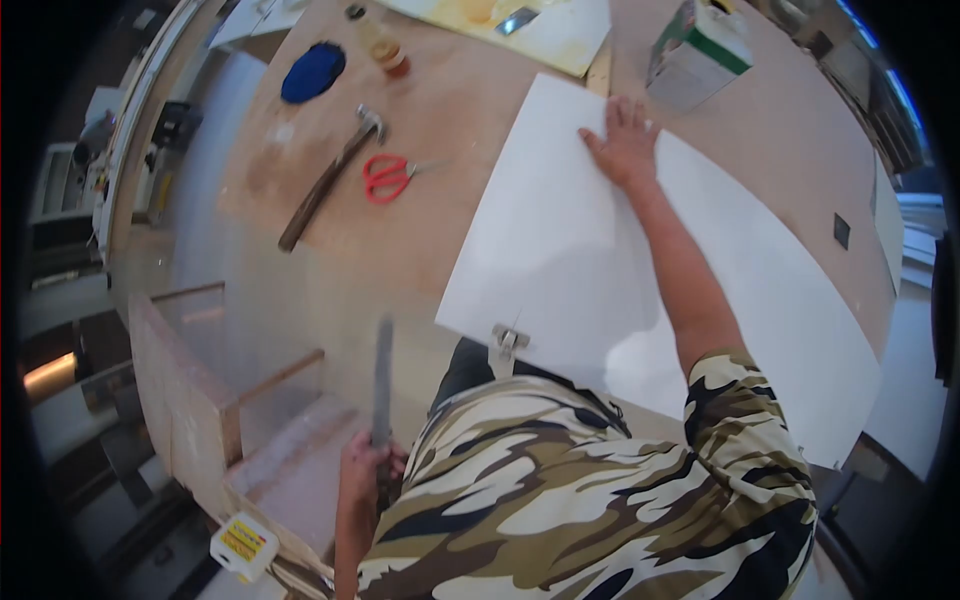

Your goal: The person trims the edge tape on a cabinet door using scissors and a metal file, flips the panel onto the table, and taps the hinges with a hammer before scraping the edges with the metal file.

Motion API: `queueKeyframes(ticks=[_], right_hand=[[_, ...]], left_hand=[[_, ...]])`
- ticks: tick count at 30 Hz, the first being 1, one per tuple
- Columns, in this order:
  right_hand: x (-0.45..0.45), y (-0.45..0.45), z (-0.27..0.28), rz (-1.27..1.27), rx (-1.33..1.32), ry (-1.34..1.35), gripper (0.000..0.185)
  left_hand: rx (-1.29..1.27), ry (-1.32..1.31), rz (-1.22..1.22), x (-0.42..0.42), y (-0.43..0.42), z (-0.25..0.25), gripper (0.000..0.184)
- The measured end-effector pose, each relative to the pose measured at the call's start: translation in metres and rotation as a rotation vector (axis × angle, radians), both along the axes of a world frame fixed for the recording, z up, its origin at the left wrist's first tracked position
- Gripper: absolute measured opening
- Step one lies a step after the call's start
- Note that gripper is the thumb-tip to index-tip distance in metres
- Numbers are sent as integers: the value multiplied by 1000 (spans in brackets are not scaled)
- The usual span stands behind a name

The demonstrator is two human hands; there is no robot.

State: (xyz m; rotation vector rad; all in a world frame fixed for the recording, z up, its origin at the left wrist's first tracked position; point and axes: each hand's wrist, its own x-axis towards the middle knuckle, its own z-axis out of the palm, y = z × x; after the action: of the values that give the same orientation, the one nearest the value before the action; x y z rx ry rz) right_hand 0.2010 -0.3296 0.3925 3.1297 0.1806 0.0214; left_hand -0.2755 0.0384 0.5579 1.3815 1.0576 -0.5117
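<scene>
My left hand [368,462] is closed around the lower end of a long, flat grey metal file [383,375], which points up and away from me, slightly blurred. It is low on the left, beside my camouflage shirt. My right hand [625,150] lies flat with fingers spread on a large white panel [560,220], near its far edge. A metal hinge [510,338] is fixed at the panel's near edge. To the panel's left lie red-handled scissors [388,180] and a hammer [330,182] with a dark wooden handle.
A blue round pad or lid [313,72] and a bottle [382,45] are at the back left of the table [270,150]. Beyond my right hand stands a white-and-green container [700,58]. A wooden frame [185,390] and a white-and-yellow box [244,546] are at lower left.
</scene>
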Motion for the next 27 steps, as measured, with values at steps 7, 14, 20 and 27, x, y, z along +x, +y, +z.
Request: queueKeyframes(ticks=[7,14,20,27], right_hand=[[-18,-5,-12,26,-15,-59,84],[-11,-15,-31,76,-11,-227,88],[-5,-15,-21,22,12,-171,92],[-4,-21,-29,54,-20,-304,86]], left_hand=[[-3,-151,-17,22,-13,-50,21],[305,-463,-163,48,-35,-125,51],[434,-603,-458,22,-36,-134,54],[426,-428,-515,-2,-28,-134,40]])
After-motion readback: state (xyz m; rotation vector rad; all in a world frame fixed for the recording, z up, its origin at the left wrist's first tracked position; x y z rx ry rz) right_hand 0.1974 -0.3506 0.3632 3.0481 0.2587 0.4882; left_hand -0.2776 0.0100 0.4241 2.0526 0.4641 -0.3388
